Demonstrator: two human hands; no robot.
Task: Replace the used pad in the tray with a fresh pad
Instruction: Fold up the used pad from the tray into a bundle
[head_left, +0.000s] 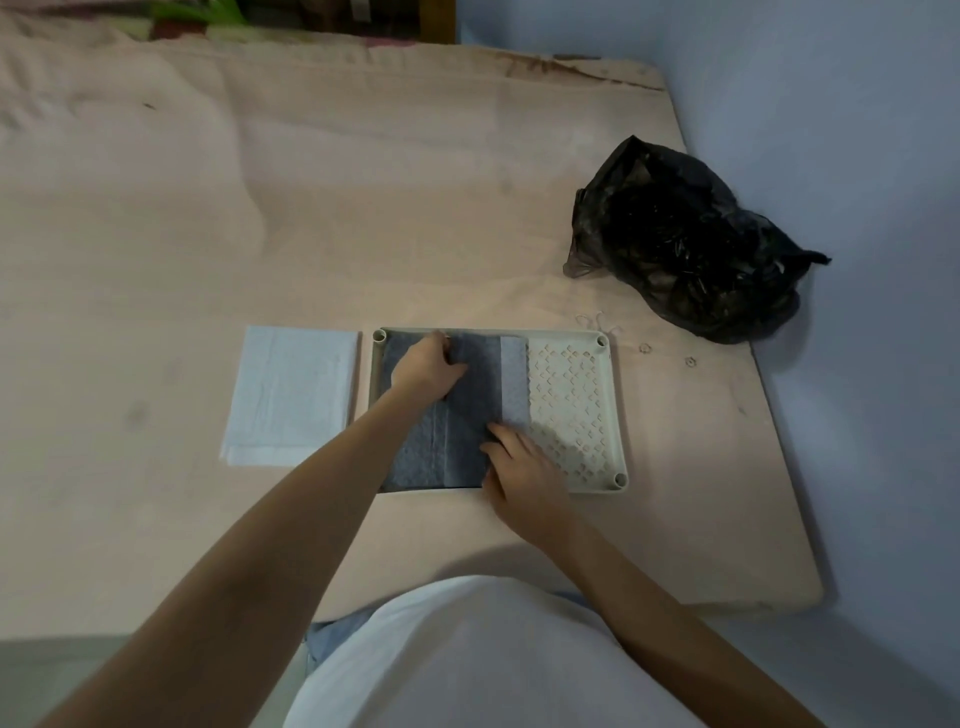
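Crumpled black plastic bag (691, 244) on pinkish mattress (311, 208), perhaps stained, blue wall (831, 104)

I am wearing a plain white shirt (483, 660). It is looking big and round at the bottom of the view, with no print or buttons showing. I am wearing something light blue (332, 636) under it, and a bit is peeking out at the shirt's edge. Both my arms are bare, with no sleeves showing. My left hand (423, 366) and right hand (524, 475) are wearing no rings, watch or gloves.
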